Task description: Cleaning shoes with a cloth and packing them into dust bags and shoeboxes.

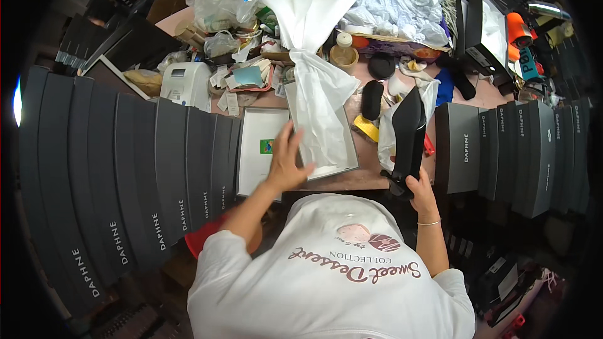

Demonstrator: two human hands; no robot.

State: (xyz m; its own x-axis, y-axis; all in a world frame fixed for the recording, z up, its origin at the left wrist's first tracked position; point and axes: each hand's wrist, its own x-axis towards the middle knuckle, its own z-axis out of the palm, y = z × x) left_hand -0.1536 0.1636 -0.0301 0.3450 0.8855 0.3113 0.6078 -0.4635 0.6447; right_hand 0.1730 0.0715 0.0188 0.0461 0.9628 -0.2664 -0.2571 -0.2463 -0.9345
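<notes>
In front of me a shoebox (347, 127) lies open, lined with white tissue paper (321, 103) that spills out over its far end. My left hand (289, 160) is held with fingers apart at the box's left edge; I cannot tell whether it touches the rim. Just left of it lies the pale inside of what looks like the box lid (256, 169), with a small green card (267, 146) on it. To the right of the box, my right hand (422, 193) grips a black shoe (409, 135) by its lower end, the shoe pointing away from me.
Stacked dark grey shoeboxes (135, 169) wall in the left side, more boxes (465, 147) the right. Behind are a white label printer (186, 85), a tray of paper tags (249, 78), a tan container (343, 56), a black brush-like object (372, 100) and crumpled tissue (396, 6).
</notes>
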